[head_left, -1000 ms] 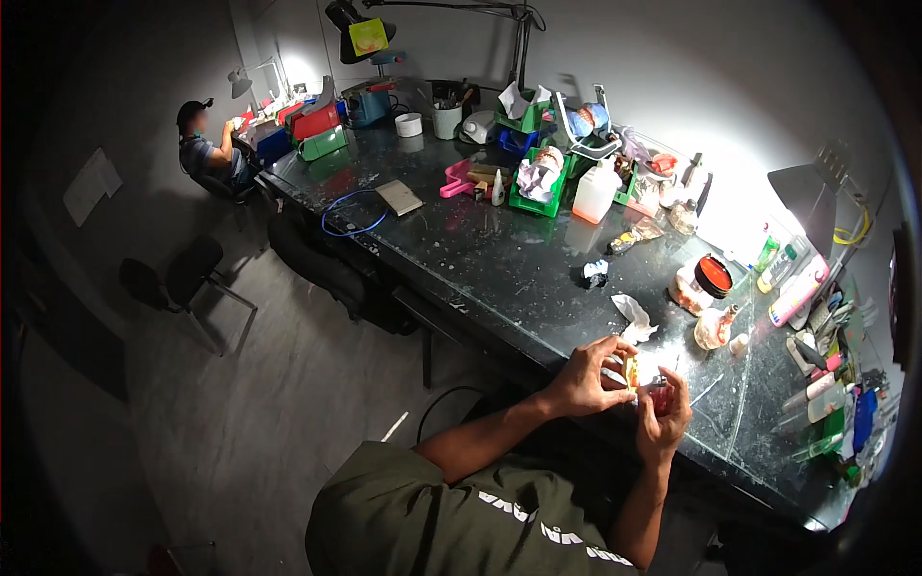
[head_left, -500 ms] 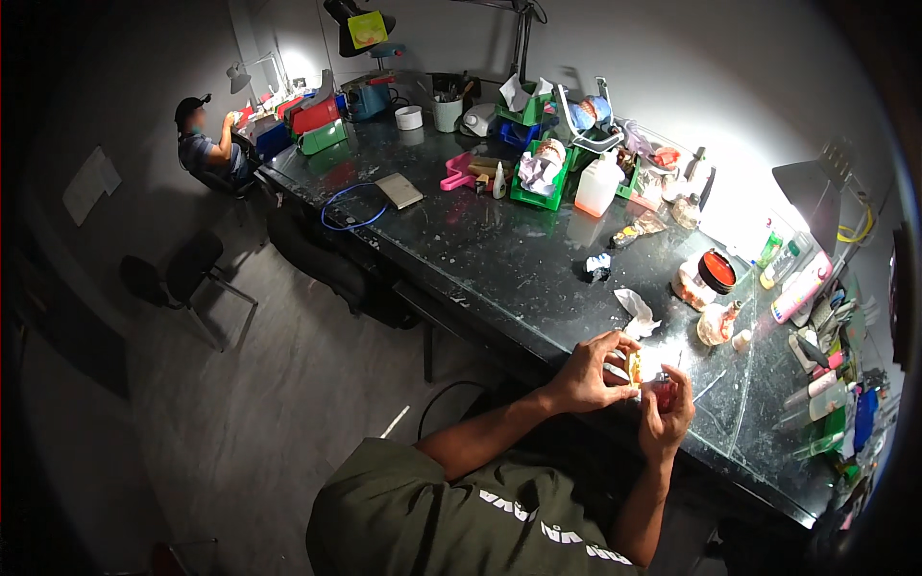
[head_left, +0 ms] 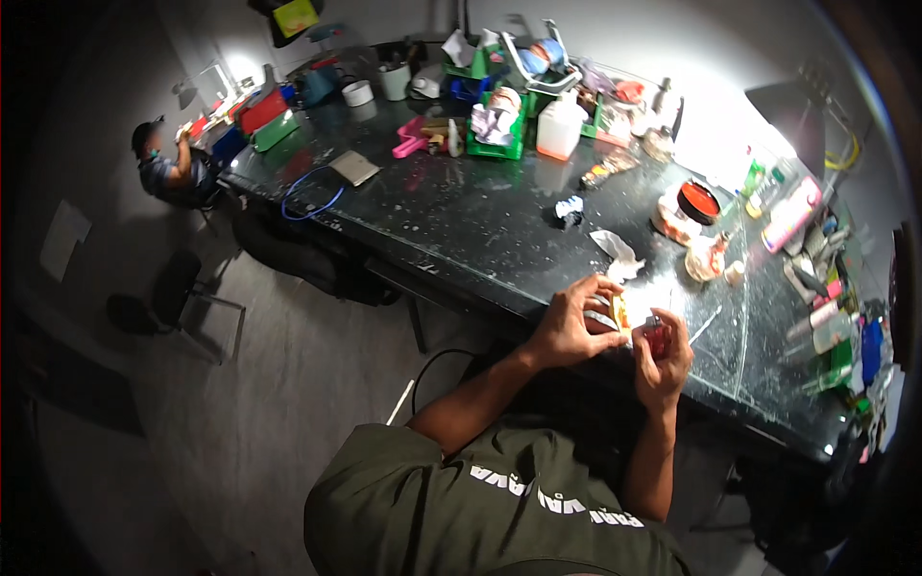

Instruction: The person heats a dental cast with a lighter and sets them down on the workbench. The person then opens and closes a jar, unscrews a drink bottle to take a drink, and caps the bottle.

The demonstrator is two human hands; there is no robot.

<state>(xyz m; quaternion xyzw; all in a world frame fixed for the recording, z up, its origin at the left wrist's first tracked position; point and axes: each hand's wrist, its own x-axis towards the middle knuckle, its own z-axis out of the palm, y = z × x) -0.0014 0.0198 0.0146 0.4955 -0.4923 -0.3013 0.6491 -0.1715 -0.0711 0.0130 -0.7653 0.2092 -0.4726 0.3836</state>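
Over the near edge of the dark bench, my left hand (head_left: 570,328) pinches a small yellow curved piece (head_left: 619,309) between thumb and fingers. Close beside it, my right hand (head_left: 665,370) is closed round a small red, glossy piece (head_left: 657,339), partly covered by the fingers. The two pieces face each other, with bright light between them; its glare hides their finer shape. Just beyond the hands lies a crumpled white tissue (head_left: 619,257). A pale round lump with reddish parts (head_left: 706,257) stands farther right.
Behind are a red-lidded round container (head_left: 698,203), a bottle of pinkish liquid (head_left: 561,128) and a green bin (head_left: 497,146). Bottles and tools crowd the right edge, including a pink can (head_left: 792,213). Another person (head_left: 168,168) sits at the far left; an office chair (head_left: 178,288) stands nearer.
The whole view has shifted, so the bench and hands appear higher and farther left. Both hands keep their holds; the right one sits slightly farther from the left.
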